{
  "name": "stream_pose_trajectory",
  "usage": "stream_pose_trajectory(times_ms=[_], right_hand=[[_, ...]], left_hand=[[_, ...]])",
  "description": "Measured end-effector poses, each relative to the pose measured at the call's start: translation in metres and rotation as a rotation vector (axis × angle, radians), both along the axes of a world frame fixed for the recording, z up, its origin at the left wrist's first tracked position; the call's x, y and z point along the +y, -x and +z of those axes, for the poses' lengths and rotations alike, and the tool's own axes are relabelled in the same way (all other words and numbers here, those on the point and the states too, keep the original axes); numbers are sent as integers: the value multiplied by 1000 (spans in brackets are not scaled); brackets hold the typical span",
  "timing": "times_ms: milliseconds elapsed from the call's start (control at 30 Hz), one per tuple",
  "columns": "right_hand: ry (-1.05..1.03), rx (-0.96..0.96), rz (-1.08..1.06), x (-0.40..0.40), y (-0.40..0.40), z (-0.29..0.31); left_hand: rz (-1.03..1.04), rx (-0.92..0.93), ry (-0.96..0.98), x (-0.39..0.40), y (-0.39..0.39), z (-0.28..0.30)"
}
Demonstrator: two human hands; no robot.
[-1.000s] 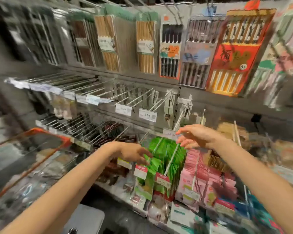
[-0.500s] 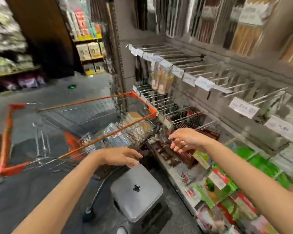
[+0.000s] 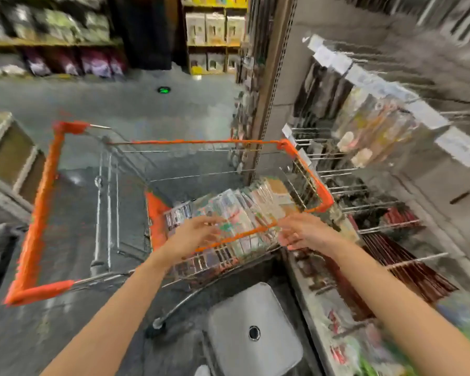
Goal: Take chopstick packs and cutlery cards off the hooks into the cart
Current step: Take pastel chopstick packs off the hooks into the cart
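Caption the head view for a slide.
Both hands, left and right, reach over the orange-rimmed cart holding a pile of packs, beside the hook display.

Both bare arms reach forward, converging slightly. The left hand (image 3: 194, 234) is palm down, fingers loosely extended and spread. The right hand (image 3: 304, 232) is just beside it, fingers loosely curled downward. Motion blur hides whether either hand holds anything.

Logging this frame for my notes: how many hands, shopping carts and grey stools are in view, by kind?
Bare hands: 2, left hand and right hand
Orange-rimmed wire shopping cart: 1
Grey square plastic stool: 1
Total: 4
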State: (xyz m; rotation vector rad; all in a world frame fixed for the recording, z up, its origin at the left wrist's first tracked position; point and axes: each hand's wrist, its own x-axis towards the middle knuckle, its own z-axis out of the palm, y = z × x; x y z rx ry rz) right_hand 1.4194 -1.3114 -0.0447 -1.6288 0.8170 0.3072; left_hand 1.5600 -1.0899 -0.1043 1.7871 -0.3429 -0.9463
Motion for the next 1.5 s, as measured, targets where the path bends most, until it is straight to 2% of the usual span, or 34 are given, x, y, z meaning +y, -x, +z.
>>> stream_pose_trajectory(times_ms=[200, 367, 533, 633, 733, 867, 1000, 1100, 1333, 1500], right_hand=[[16, 99, 3, -36, -74, -55], [67, 195, 64, -64, -137, -125], [86, 391, 192, -67, -180, -202], [226, 550, 435, -70, -196, -239], [360, 672, 670, -72, -215, -263], [541, 614, 798, -75, -234, -281], [559, 683, 888, -77, -230, -303], [545, 667, 823, -82, -226, -314], [581, 630, 755, -84, -229, -308], [378, 449, 370, -80, -236, -297]], left_hand=[[164, 64, -23, -23, -58, -59], [297, -11, -63, -56, -90, -117], [180, -65, -159, -78, -116, -166], [160, -139, -212, -76, -126, -188], [39, -256, -397, -73, -129, -200], [-99, -301, -506, -76, -128, -196], [-234, -454, -608, -77, -128, -195], [-265, -502, -608, -79, -126, -194], [-301, -461, -610, -76, -122, -199], [-263, -425, -622, -73, -126, -205]])
